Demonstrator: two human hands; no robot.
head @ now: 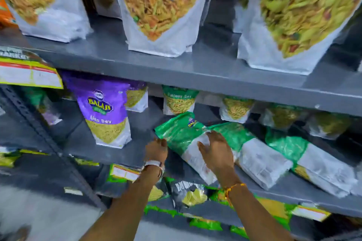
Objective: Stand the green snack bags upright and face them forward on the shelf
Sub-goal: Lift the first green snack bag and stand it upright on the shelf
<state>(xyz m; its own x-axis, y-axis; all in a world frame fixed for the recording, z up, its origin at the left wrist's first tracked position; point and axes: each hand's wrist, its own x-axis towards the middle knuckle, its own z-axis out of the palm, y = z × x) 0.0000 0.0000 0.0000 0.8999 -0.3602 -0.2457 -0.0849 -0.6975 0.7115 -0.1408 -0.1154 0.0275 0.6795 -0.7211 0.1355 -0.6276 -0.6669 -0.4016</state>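
Three green snack bags lie flat on the grey middle shelf (109,150), white backs up. The nearest green bag (180,133) lies tilted, its top toward the back left. My left hand (156,149) touches its left edge with fingers curled at the corner. My right hand (215,152) rests flat on its white lower half, fingers spread. A second flat green bag (254,154) and a third (313,160) lie to the right. More green bags (179,100) stand upright at the back of the shelf.
A purple snack bag (105,111) stands upright left of the hands. Large white pouches (162,10) stand on the upper shelf (195,68). Price tags (29,74) hang on shelf edges. Green and dark packets (192,195) fill the lower shelf.
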